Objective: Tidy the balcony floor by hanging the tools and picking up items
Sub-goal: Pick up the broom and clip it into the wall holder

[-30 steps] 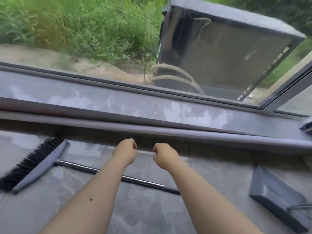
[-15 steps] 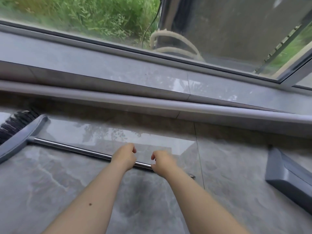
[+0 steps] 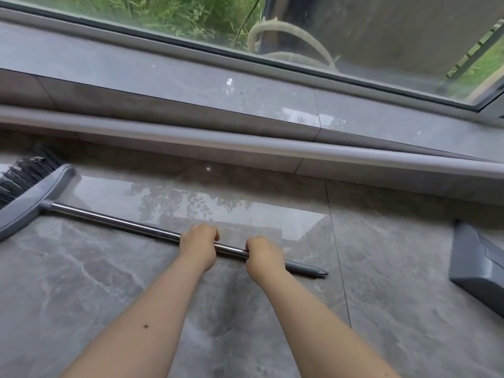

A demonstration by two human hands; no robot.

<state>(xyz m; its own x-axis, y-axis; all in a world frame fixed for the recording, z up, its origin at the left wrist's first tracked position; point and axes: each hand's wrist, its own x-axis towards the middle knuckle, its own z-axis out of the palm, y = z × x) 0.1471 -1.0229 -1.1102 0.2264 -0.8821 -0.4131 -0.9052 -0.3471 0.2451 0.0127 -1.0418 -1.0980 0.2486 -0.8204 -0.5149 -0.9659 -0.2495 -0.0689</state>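
1. Left hand (image 3: 198, 248) and right hand (image 3: 263, 257) are set slightly apart, fingers curled over the slim polished steel broom handle (image 3: 114, 222); whether they grip it fully cannot be told.
2. The handle lies flat on the glossy grey marble-veined tile floor (image 3: 395, 309), its grey plastic tip (image 3: 313, 272) just right of the right hand.
3. The grey plastic broom head with black bristles (image 3: 30, 192) lies at far left.
4. A grey plastic dustpan (image 3: 477, 266) lies well apart, right.
5. One second ago both fists hovered beyond the handle; they now rest on it.
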